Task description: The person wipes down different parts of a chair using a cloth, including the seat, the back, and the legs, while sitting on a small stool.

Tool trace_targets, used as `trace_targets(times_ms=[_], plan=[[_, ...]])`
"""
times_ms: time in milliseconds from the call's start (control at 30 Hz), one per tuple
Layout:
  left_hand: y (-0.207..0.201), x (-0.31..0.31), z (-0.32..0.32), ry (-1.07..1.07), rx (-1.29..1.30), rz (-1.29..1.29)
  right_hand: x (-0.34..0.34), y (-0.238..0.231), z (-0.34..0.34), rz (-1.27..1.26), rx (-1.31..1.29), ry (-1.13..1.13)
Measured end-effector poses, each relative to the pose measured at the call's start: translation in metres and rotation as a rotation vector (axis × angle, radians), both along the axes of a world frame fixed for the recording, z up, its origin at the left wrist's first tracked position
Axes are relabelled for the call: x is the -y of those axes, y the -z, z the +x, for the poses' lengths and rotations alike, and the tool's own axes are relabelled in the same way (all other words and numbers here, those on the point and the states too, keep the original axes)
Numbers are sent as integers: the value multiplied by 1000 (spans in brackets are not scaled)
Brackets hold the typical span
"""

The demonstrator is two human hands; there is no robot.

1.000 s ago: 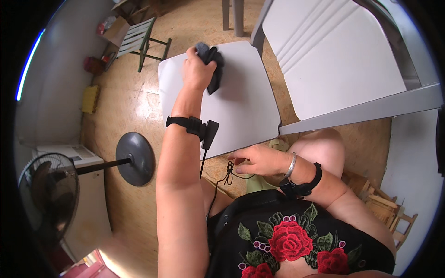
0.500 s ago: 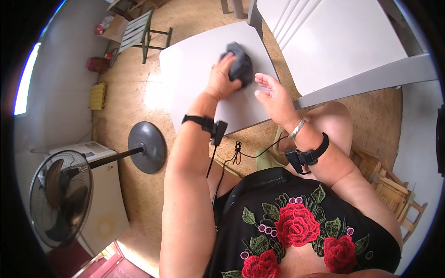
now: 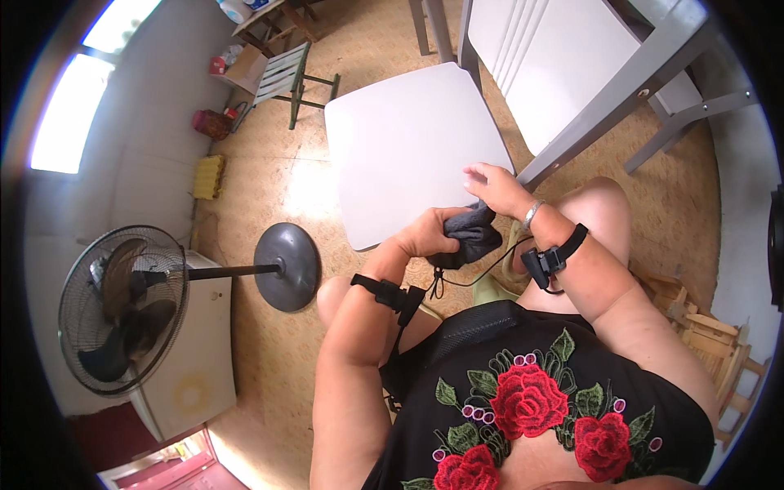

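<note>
A dark grey cloth is bunched up in my left hand, the thumb and fingers closed round it. It hangs at the near edge of a smooth white chair seat. Just above the cloth, at the seat's near right corner, is my right hand. Its fingers are loosely bent and apart, and I see nothing in them. Each forearm wears a black strap with a small device, and a dark cable runs below the cloth.
A white panel with grooves in a grey frame stands right of the seat. To the left are a standing fan with a round base and a white cabinet. A folding stool stands far left, wooden furniture at right.
My left hand has drawn the cloth from the middle of the seat toward me, past the near edge. My right hand has come closer to it. The whole view has shifted slightly.
</note>
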State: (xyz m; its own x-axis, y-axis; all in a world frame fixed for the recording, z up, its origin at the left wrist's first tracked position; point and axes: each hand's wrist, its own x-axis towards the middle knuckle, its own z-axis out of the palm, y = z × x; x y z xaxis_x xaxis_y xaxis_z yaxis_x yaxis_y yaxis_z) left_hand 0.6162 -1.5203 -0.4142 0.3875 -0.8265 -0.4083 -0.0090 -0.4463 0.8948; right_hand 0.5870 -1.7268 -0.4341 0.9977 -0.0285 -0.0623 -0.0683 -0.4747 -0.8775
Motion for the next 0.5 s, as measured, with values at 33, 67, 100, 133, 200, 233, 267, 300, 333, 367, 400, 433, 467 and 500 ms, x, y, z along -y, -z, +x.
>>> trace_targets(times_ms=[33,67,100,133,200,233,267,300,333,367,400,433,467,500], plan=[[-9,-6,0,-55,-108,-78,-2,0,-1,110,-66,-49],[-4,-16,4,-126,-138,-107,-4,1,-2,220,-132,-98],[-6,-22,7,-191,-213,-175,-4,2,-4,239,-133,-174],[-8,-29,9,-256,-288,-243,-5,3,-5,234,-136,-172],[-16,-35,11,-457,-413,-391,-12,6,-4,514,-201,-323],[-19,-42,9,-539,-413,-432,-21,-13,-9,596,-213,-336],[-15,-50,9,-563,-419,-481,-25,-20,-11,592,-218,-345],[-18,-51,7,-540,-516,-524,-27,-24,-12,648,-242,-399],[-23,-51,4,-517,-611,-568,-29,-28,-11,703,-267,-455],[-22,-47,1,-505,-588,-549,-26,-30,-8,636,-307,-510],[-22,-49,-5,-507,-560,-524,-31,-39,-10,579,-367,-513],[-26,-51,-6,-440,-488,-418,-29,-40,-10,527,-367,-538],[-28,-51,-8,-406,-411,-337,-27,-42,-9,475,-366,-564],[-33,-52,-10,-394,-390,-330,-28,-51,-11,442,-383,-507]])
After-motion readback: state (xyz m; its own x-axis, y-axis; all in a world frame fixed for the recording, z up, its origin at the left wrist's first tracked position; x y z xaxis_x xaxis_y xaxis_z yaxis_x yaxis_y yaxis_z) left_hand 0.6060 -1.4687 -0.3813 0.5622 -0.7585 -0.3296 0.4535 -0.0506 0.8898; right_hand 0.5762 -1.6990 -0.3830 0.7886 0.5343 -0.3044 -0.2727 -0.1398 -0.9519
